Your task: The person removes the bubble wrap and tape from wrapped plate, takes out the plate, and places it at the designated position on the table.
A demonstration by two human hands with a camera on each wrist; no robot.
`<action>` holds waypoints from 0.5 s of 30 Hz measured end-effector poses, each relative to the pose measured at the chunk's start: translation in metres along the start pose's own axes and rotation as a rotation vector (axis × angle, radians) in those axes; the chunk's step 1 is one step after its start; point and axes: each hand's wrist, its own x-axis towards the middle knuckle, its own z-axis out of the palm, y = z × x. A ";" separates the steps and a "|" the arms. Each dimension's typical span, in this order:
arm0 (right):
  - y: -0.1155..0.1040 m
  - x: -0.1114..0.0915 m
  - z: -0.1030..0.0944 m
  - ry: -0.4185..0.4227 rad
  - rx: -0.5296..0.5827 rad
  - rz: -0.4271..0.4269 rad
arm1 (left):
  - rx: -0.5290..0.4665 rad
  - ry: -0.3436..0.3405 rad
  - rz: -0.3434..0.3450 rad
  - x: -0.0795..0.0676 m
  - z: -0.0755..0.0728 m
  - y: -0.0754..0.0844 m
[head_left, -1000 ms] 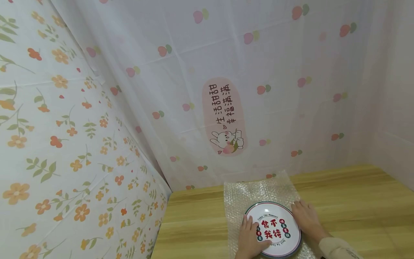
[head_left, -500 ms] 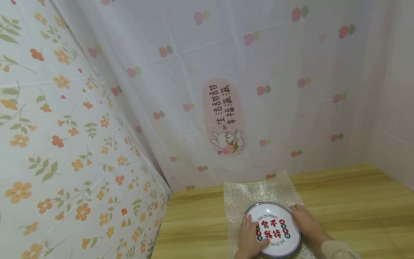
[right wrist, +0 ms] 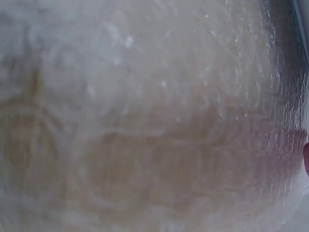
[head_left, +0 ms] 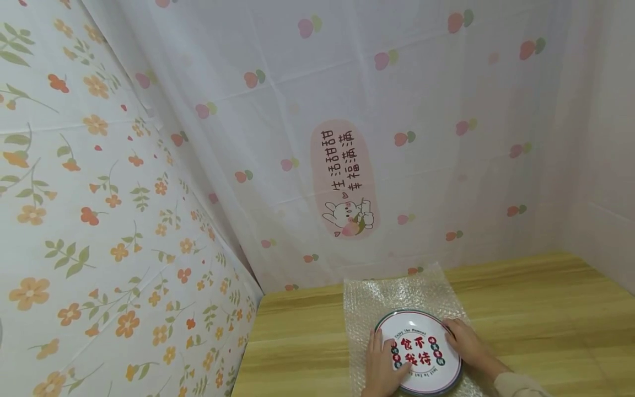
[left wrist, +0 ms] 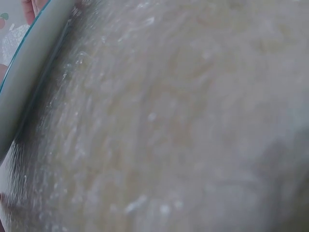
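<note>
A round white plate (head_left: 414, 326) with a dark rim, red lettering and small round badges lies face up on a sheet of bubble wrap (head_left: 387, 292). My left hand (head_left: 384, 368) holds its left edge, thumb over the face and fingers along the rim. On the opposite side, my right hand (head_left: 468, 344) grips the rim. From the left wrist, the plate's pale outer side (left wrist: 31, 67) with its turquoise edge shows close up, with fingers (left wrist: 33, 9) at the far end. Wrinkled bubble wrap (right wrist: 159, 96) fills most of the right wrist view.
A wood-grain table (head_left: 541, 314) extends to both sides of the wrap. Behind it hangs a pale curtain (head_left: 426, 182) with a rabbit print, and a flowered sheet (head_left: 124, 220) stands along the left.
My right hand has shifted from the bubble wrap beside the plate inward onto its right rim. The left thumb has moved slightly up on the plate's face; the plate stays in place.
</note>
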 end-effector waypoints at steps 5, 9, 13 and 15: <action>0.000 -0.003 0.001 -0.019 0.015 0.016 | -0.079 0.039 0.002 -0.001 0.001 -0.002; 0.000 -0.003 0.002 -0.037 0.021 0.035 | -0.138 0.064 0.005 -0.003 0.003 -0.004; 0.001 -0.004 0.003 -0.032 0.032 0.046 | -0.168 0.043 -0.002 -0.004 0.002 -0.006; 0.001 -0.005 0.003 -0.027 0.041 0.043 | -0.176 0.034 -0.003 -0.004 0.000 -0.006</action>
